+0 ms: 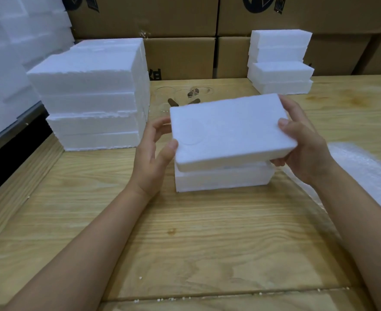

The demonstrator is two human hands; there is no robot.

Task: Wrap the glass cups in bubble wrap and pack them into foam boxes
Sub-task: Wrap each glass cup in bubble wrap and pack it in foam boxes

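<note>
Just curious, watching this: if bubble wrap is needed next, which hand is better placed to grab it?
Probably the right hand: the bubble wrap lies just beside it, while the left hand is across the foam lid. Both grip that lid, so it must let go first.

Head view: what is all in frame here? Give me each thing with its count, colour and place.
table: one, light wood, across the foreground
foam box: one, white, centre of the table
foam lid: one, white, held tilted over the foam box
glass cups: at least three, clear, behind the foam lid, partly hidden
bubble wrap: one sheet, translucent white, right side of the table
left foam stack: one, several layers, white, left on the table
right foam stack: one, white, back right on the table
cardboard boxes: several, brown, stacked behind the table
left hand: one, grips the foam lid's left end
right hand: one, grips the foam lid's right end
</note>
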